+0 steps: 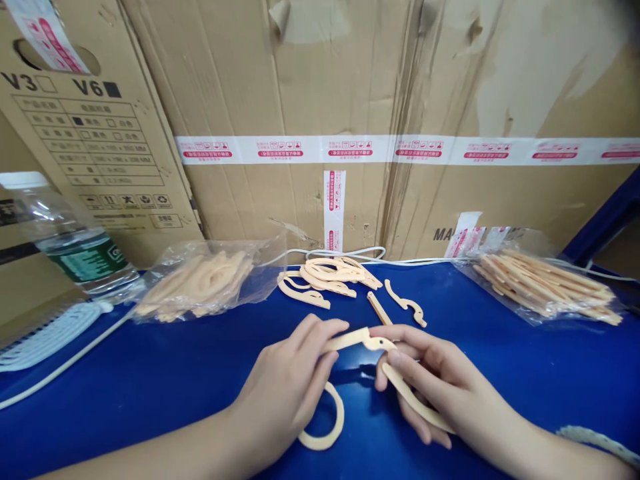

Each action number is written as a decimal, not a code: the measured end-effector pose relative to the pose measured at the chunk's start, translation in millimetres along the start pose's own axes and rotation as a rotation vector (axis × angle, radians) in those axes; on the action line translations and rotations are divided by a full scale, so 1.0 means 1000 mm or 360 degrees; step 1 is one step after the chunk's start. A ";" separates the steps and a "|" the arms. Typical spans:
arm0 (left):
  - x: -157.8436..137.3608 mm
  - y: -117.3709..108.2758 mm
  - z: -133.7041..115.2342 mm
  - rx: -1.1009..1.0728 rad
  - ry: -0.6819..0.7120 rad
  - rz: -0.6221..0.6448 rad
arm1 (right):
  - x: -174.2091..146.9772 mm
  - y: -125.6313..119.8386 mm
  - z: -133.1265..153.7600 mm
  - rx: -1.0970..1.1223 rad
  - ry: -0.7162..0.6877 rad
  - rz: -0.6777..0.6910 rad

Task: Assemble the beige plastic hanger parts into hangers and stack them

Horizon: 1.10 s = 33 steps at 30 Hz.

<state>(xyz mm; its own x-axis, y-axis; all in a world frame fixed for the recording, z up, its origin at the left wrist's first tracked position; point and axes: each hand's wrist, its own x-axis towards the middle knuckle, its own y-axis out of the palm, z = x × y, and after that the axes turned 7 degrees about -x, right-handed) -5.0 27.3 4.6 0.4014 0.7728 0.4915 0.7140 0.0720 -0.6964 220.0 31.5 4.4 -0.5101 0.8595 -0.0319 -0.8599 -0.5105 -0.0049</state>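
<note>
Between thumb and fingers of my left hand [295,373] is a flat pale wooden strip [349,340]. Its far end meets a curved wooden piece [379,343] with a small hole, pinched by my right hand [433,377]. Whether the two are joined I cannot tell. A longer curved arm [415,400] runs under my right thumb towards the palm; its link to the holed piece is hidden. Below my left hand shows a wooden ring shape [341,413], partly covered by the hand. Just beyond the hands lie a straight wooden stick [379,308] and an S-shaped wooden piece [407,303].
Loose curved wooden pieces [330,275] lie piled at the back. Clear bags of wooden parts stand left [200,283] and right [545,283]. A water bottle [85,250], a pale blue hairbrush [55,333] and a white cable [75,367] are at the left. Cardboard boxes [280,207] wall the blue table [165,387].
</note>
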 end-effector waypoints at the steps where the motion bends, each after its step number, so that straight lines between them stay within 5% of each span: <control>1: 0.000 0.001 0.001 0.0156 0.0117 0.0013 | 0.000 0.000 0.000 -0.0020 0.0028 0.0062; 7: 0.003 -0.001 -0.002 0.0845 0.0764 0.0039 | 0.003 0.002 0.006 -0.0237 0.0234 0.0284; 12: 0.004 -0.002 -0.005 0.0995 0.0854 0.0130 | 0.001 0.008 0.000 -0.0395 0.0373 0.0255; 19: 0.001 -0.002 -0.010 0.0980 0.0813 0.0217 | -0.003 0.009 -0.001 -0.0629 0.0266 0.0144; 23: 0.004 -0.003 -0.007 0.0574 0.0413 0.0398 | -0.016 0.010 0.004 -0.1019 -0.0392 0.0039; 26: 0.011 -0.004 0.003 0.0070 -0.0088 0.0313 | -0.022 0.008 0.014 -0.1265 -0.0947 -0.0189; 30: 0.023 -0.004 0.013 -0.0713 -0.0816 0.0013 | -0.010 -0.016 0.031 -0.1404 -0.1164 -0.0591; 33: 0.027 -0.005 0.013 -0.1140 -0.1057 -0.0100 | 0.006 -0.048 0.038 -0.1480 -0.1154 -0.0888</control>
<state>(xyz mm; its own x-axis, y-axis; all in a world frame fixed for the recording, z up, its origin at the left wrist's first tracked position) -5.3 56.5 14.5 0.1031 0.9942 -0.0303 0.9904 -0.1054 -0.0891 257.3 61.6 42.6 -0.2369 0.6285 0.7408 -0.7711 0.3421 -0.5369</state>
